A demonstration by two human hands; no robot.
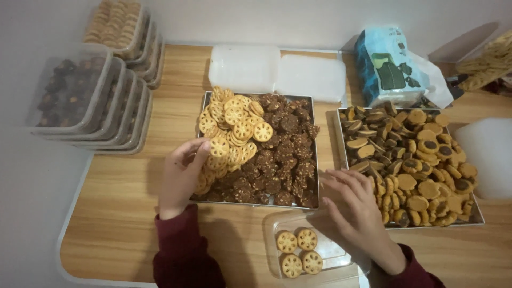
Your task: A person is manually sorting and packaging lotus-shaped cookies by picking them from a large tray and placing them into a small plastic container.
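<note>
Nearest me, my right hand [358,213] rests flat, fingers spread, on the rim of the clear plastic box [312,250], steadying it; four round lattice cookies [298,250] lie just left of that hand. Farther out, my left hand [183,173] curls around lattice cookies at the near edge of the metal tray [316,160], the dark chocolate cookies [282,154] to its right.

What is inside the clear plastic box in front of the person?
The clear plastic box holds four round yellow lattice cookies at its left end. The right hand covers its far right part, so anything there is hidden.
</note>
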